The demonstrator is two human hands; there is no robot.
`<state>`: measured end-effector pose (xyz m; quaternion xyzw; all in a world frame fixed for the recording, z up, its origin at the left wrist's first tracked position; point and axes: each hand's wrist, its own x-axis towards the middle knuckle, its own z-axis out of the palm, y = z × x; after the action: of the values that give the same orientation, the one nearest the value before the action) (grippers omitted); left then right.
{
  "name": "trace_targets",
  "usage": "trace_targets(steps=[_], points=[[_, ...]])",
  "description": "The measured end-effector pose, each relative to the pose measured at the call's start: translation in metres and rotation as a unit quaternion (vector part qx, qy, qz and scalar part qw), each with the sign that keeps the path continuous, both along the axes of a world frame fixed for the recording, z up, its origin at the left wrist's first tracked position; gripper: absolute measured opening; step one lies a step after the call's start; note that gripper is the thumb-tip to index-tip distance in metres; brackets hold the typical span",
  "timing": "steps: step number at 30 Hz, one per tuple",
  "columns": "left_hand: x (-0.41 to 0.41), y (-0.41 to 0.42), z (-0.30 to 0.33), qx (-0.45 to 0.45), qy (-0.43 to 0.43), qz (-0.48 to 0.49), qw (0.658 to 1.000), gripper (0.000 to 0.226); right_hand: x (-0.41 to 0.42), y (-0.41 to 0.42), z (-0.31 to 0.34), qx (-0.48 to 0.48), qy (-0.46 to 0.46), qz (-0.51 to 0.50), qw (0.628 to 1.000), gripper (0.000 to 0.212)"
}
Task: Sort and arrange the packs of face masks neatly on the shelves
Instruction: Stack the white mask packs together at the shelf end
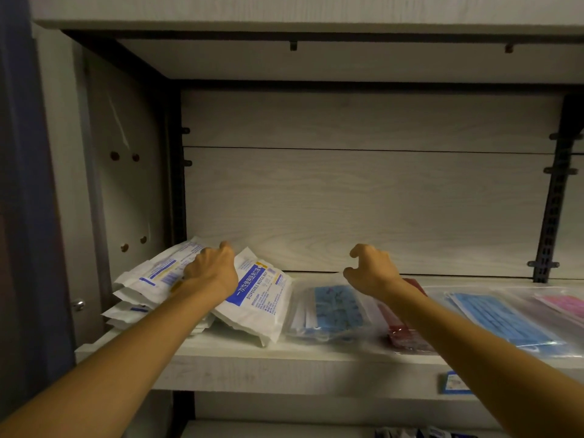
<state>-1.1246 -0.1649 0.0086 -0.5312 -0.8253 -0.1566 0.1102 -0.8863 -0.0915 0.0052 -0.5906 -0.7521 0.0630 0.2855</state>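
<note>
Several white packs of face masks with blue labels are piled at the left end of the shelf. One white pack leans against the pile, tilted. My left hand lies on top of the pile between these packs, fingers curled down over them; whether it grips one is hidden. My right hand hovers above a clear pack of blue masks with fingers loosely curled, holding nothing. A dark red pack lies under my right forearm.
Further right on the shelf lie a clear pack of light blue masks and a pink pack. A black slotted upright stands at the back right. A blue price tag sits on the shelf's front edge. Another shelf shows below.
</note>
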Motion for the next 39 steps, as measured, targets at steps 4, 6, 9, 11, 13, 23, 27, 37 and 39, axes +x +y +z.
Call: trace_targets(steps=[4,6,9,11,13,23,27,37,39], points=[[0.003,0.001,-0.001,-0.028,-0.002,0.009,1.000,0.057,0.007,-0.003,0.002,0.015,0.026,0.008,1.000,0.045],[0.004,0.002,-0.002,-0.040,0.005,0.016,0.999,0.063,0.012,-0.003,0.001,0.016,0.038,0.008,0.999,0.042],[0.006,0.004,-0.002,-0.051,0.006,0.023,0.998,0.066,0.019,0.000,-0.002,0.020,0.054,0.007,0.998,0.038],[0.006,0.006,-0.003,-0.054,0.001,0.021,0.998,0.065,0.021,0.000,-0.005,0.017,0.060,0.014,0.998,0.036],[0.006,0.008,-0.003,-0.052,-0.004,0.023,0.998,0.062,0.022,0.001,-0.008,0.016,0.067,0.022,0.997,0.034],[0.013,0.010,-0.002,-0.064,-0.035,0.051,0.996,0.064,0.021,0.004,-0.011,0.009,0.084,0.069,0.994,0.030],[0.015,0.010,-0.003,-0.087,-0.034,0.073,0.993,0.059,0.019,0.004,-0.015,0.006,0.087,0.089,0.992,0.029],[0.024,0.007,-0.003,-0.082,-0.115,0.069,0.988,0.066,0.017,0.007,-0.021,-0.005,0.100,0.121,0.988,0.027],[0.026,0.007,-0.005,-0.090,-0.114,0.075,0.987,0.070,0.017,0.008,-0.022,-0.008,0.103,0.125,0.987,0.026]])
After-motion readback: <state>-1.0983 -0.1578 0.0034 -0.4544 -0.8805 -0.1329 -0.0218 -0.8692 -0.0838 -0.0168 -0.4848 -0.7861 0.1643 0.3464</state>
